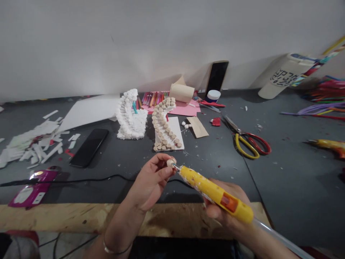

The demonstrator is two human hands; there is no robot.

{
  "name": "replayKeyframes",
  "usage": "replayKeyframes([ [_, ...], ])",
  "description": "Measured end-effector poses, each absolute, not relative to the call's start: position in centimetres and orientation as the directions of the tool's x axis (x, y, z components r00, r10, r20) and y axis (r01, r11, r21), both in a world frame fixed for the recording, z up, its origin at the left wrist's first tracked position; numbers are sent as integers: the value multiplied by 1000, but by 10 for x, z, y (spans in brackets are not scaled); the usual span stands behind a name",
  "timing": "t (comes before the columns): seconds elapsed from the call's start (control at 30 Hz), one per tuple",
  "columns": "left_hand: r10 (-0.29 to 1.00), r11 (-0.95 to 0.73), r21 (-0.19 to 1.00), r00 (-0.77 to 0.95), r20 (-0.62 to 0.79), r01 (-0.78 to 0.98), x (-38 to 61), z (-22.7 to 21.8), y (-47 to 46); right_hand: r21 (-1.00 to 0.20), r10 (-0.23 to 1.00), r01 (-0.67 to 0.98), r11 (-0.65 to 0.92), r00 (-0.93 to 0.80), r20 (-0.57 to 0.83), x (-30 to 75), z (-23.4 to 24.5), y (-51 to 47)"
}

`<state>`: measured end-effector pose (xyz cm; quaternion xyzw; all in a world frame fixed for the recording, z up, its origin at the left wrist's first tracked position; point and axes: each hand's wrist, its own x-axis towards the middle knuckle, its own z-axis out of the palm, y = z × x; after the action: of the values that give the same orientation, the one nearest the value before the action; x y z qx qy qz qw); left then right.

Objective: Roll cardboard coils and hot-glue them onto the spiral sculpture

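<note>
L hand [155, 178]: grip closed on a small pale round piece [170, 163], pinched btwn thumb & fingers. Piece sits at the very end of the grip, poking out past the fingertips, facing R. R hand [228, 221]: grip wrapped around body of yellow glue gun [205, 185], fingers under/behind, thumb on near side; trigger finger hidden, can't tell if squeezing. Gun nozzle [176, 167] pts up-L, right at the piece; contact w/ it too small to tell. Clear glue stick [277, 235] out of gun's rear, running down-R over R forearm.

Both hands held above near edge of dark surface [215, 151]. Just beyond L hand: curved model [161, 131] w/ round tan pieces along its edges, on white base. White rough-textured model [130, 120] L of it. Scissors [239, 131] lie to R, blades partly open. Blk phone [88, 148] flat, far L.
</note>
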<state>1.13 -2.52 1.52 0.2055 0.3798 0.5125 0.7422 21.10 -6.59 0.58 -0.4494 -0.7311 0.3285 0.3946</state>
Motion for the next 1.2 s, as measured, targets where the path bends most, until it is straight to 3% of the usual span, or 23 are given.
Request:
replayKeyframes([
  [0.7, 869, 478, 604, 240, -433, -638, 12, 13, -26, -795, 896, 435, 423, -334, 294, 216, 5, -68],
  [1.2, 888, 445, 610, 236, -394, -656, 9, 7, -25, -782, 898, 463, 417, -341, 277, 217, 6, -67],
])
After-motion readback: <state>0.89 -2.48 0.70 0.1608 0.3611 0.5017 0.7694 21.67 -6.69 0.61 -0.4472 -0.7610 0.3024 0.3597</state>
